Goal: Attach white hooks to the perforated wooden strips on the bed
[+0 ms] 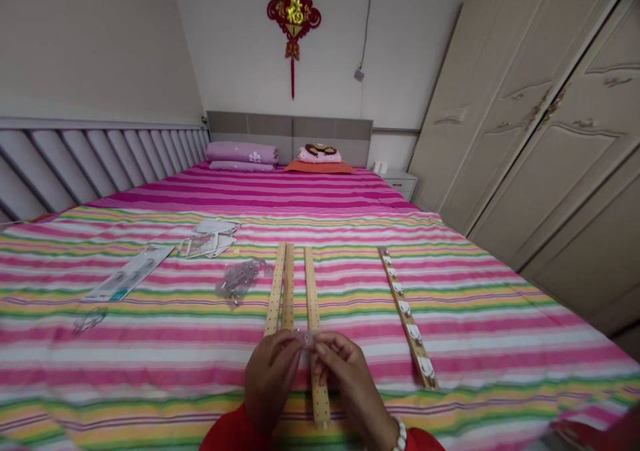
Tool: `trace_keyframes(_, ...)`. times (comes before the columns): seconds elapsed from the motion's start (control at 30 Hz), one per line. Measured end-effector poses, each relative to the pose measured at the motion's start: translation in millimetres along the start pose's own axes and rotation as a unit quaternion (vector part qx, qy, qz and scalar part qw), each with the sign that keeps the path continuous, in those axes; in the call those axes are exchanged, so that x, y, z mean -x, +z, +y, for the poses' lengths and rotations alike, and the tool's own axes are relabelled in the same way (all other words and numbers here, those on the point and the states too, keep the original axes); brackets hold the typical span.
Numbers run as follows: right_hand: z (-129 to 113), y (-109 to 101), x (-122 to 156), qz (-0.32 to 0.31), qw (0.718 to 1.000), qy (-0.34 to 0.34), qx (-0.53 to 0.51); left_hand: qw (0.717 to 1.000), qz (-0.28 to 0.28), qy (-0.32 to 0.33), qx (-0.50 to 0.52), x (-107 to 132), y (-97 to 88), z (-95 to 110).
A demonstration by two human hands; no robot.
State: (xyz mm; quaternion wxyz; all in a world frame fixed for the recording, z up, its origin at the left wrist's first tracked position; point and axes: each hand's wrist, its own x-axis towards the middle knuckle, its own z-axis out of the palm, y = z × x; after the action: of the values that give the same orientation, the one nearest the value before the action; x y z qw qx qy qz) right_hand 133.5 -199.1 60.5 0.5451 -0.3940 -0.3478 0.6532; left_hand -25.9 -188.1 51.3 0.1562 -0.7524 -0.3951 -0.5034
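My left hand (273, 378) and my right hand (347, 378) meet low in the middle, fingers pinched together on a small clear plastic piece (306, 338) between them. They hover over three bare wooden perforated strips (287, 284) lying side by side on the striped bedspread (150, 344). A fourth wooden strip (407, 318) lies to the right, with several white hooks fixed along it. A crumpled clear plastic bag (240, 279) rests left of the strips.
A flat printed packet (130, 272), opened white packaging (210, 239) and a small clear wrapper (90, 319) lie on the left of the bed. Pillows (243, 152) sit at the headboard. A cream wardrobe (540, 124) lines the right side.
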Motion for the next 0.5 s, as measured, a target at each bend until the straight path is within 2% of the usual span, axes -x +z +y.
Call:
trace_keyframes(0.1, 0, -2, 2, 0.013, 1.000, 0.000, 0.014, 1.000, -0.005, 0.016, -0.011, 2, -0.2, 6)
trace_keyframes(0.3, 1, -4, 5, 0.033, 0.999, -0.001, 0.010, 0.998, -0.040, -0.018, 0.033, 15, 0.5, 12)
trace_keyframes(0.4, 3, -8, 4, 0.038, 0.999, 0.005, 0.010, 0.993, -0.030, -0.070, 0.090, 20, -3.0, 18)
trace_keyframes(0.5, 4, -17, 1, 0.035, 0.999, 0.004, 0.026, 0.968, -0.015, -0.186, 0.168, 19, -8.3, 21)
